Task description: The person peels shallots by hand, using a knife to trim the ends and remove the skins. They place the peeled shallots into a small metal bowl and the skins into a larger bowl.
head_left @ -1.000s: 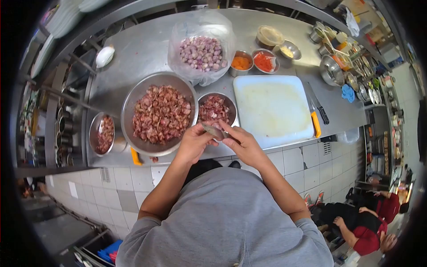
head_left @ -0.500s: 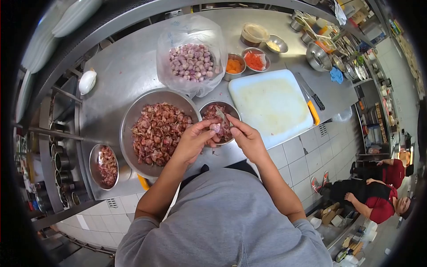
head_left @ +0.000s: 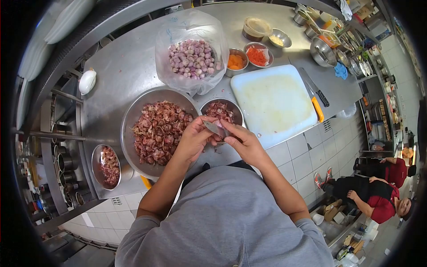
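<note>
Close together over the front rim of a small steel bowl (head_left: 238, 116) of reddish skins, both my hands are closed. My left hand (head_left: 194, 139) grips a shallot, mostly hidden by fingers and blade. In my right hand (head_left: 244, 141) is a small knife (head_left: 213, 128), its blade lying across the shallot and its handle hidden in the palm. Left of my hands stands a large steel bowl (head_left: 128, 129) heaped with unpeeled shallots (head_left: 160, 129). Behind it, an open clear plastic bag (head_left: 178, 31) holds pale purple peeled shallots (head_left: 191, 58).
To the right lie a white cutting board (head_left: 275, 102) and a black-handled knife (head_left: 321, 95). Bowls of orange pieces (head_left: 235, 61) and red shreds (head_left: 257, 56) stand behind. A smaller bowl (head_left: 106, 167) of skins sits front left. Two people (head_left: 378, 196) are in the aisle at right.
The knife blade has swung from upright above the bowl down to the left across the shallot. My right hand has turned inward, closer to my left. The view has shifted slightly.
</note>
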Available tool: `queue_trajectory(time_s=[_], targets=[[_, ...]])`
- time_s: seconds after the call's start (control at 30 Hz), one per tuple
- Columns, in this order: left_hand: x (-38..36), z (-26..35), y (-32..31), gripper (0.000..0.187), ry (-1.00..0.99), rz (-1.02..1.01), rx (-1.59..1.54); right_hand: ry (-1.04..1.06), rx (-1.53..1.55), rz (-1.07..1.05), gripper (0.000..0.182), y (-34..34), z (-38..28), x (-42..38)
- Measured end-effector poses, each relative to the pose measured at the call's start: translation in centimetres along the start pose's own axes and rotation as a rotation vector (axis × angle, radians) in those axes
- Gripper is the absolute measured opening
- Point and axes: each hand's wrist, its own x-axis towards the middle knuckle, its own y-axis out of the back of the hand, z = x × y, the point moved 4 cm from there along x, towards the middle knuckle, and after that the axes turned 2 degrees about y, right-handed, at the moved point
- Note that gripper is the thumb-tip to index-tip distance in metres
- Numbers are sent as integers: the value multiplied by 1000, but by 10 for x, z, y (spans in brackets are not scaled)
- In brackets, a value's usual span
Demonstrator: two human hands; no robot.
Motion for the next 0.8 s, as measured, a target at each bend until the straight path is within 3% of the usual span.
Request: queue_trajectory(time_s=[0.1, 0.17, 0.2, 0.27, 0.3, 0.37, 0.5, 0.57, 0.6, 0.8], targets=[[-2, -3, 2, 21, 47, -24, -41, -48, -52, -29, 48, -1, 3, -1], [-2, -7, 3, 24, 84, -88, -119, 152, -90, 126, 44, 0, 8, 2], [-3, -5, 2, 24, 78, -84, -122, 155, -90, 119, 44, 1, 5, 2], [-4, -4, -6, 28, 93, -106, -238, -432, 490, 55, 41, -3, 19, -4], [-4, -5, -7, 28, 89, -100, -241, -433, 489, 48, 41, -5, 17, -3], [-3, -6, -5, 30, 84, -32, -290, -432, 577, 136, 41, -10, 15, 0], [-4, -7, -2, 30, 64, -24, -271, -365, 449, 65, 46, -13, 30, -3], [-5, -6, 0, 31, -20, -14, -230, -16, 164, 82, 49, -13, 20, 1], [-5, -4, 0, 31, -21, -23, -227, -55, 165, -14, 51, -11, 13, 1], [-12, 4, -2, 32, -35, 10, -110, -21, 63, -8, 49, -14, -4, -2]])
